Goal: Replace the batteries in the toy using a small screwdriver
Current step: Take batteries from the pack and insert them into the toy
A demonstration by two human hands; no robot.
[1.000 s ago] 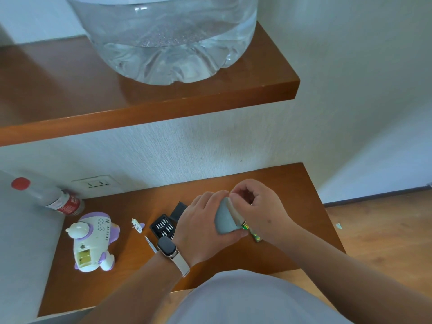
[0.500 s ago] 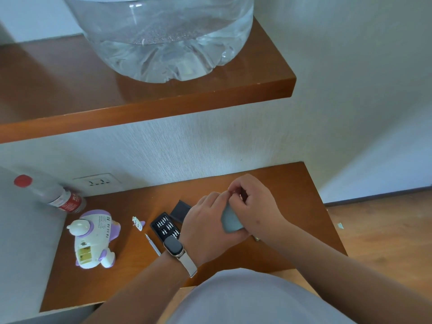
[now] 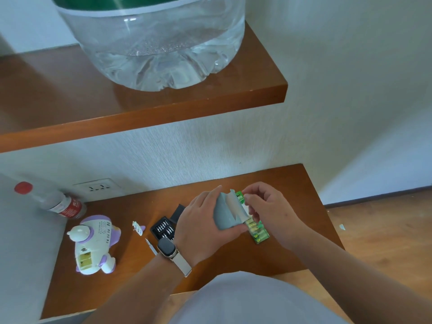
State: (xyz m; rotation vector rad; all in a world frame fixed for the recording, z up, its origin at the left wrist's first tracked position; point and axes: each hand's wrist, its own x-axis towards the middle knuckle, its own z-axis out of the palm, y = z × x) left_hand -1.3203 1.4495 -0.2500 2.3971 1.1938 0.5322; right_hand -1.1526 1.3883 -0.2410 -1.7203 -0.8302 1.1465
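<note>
While gripping the grey backing card (image 3: 223,213) in curled left hand (image 3: 198,228) fingers and pinching the green battery pack (image 3: 258,233) with the right hand (image 3: 271,211), peels open wrapping shut a moment ago, readying cells for the toy (image 3: 93,244) lying leftward on the desk (image 3: 131,281).

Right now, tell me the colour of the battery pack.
Green battery pack, seen best in the head view.

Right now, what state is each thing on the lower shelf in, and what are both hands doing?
Toy: lying down, battery compartment uncovered.
Compartment cover: off the toy, lying apart.
Screwdriver: lying loose, unheld.
Bit case: open.
Battery pack: grey backing partly peeled open.
Left hand: grips the backing.
Right hand: pinches the pack's top.
Small bottle: capped, lying down.
</note>
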